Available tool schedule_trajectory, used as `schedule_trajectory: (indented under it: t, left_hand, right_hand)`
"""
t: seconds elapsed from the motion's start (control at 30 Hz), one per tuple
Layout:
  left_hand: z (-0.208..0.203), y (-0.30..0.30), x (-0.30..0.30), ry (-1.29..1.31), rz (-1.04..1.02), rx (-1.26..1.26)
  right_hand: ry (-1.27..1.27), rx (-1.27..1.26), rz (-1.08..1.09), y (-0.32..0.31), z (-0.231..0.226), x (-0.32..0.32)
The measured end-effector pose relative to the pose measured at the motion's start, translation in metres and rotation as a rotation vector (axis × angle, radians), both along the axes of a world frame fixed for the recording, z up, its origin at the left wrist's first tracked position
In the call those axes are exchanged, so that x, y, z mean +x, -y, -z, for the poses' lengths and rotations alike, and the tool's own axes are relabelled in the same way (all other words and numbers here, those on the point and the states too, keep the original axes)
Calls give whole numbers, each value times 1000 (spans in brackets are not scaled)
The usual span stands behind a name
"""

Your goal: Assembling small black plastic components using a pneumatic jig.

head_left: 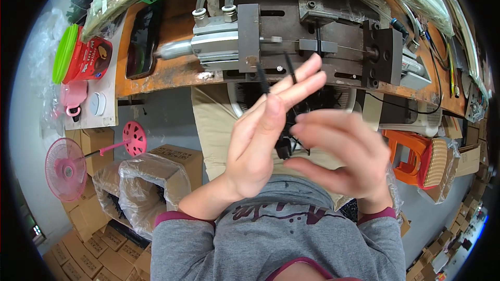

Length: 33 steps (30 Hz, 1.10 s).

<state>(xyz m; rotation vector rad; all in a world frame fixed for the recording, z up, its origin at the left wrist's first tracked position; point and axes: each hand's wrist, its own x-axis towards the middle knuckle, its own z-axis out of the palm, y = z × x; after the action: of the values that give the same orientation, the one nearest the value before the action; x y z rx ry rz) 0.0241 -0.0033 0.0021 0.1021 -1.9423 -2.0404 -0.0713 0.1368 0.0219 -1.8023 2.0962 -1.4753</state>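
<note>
Hands raised together before the chest, over a grey sweatshirt with maroon cuffs [276,229]. Left hand [260,145]: fingers extended, pinching thin black bristled wands [263,79] that stand upright above the fingertips. Right hand [341,156]: fingers curled loosely around a small black cap-like piece [284,149] at the wands' lower end, touching the left palm. Behind: worn orange-edged desk [172,70] carrying a grey metal clamping machine with clear hoses [312,41]. On the desk's left: black phone [141,41], red jar with green lid [83,60]. On the floor at left: pink fan [65,169], plastic-lined cardboard box [148,182].
</note>
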Motion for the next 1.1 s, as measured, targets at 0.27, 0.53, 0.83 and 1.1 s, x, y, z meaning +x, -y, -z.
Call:
schedule_trajectory:
  t: [0.27,0.53,0.83,1.1]
  left_hand:
    - [2,-6,1,72,20,146]
    - [-3,5,12,16,-79,-153]
    - [-8,13,25,-37,-80,-316]
    - [-11,14,26,-139,-43,-510]
  right_hand:
    - [-54,-58,160,-10,-3,-6]
    - [-283,300,276,-3,20,-25]
    - [-381,465,331,7,8,-25]
    - [85,150,217,5,12,-31]
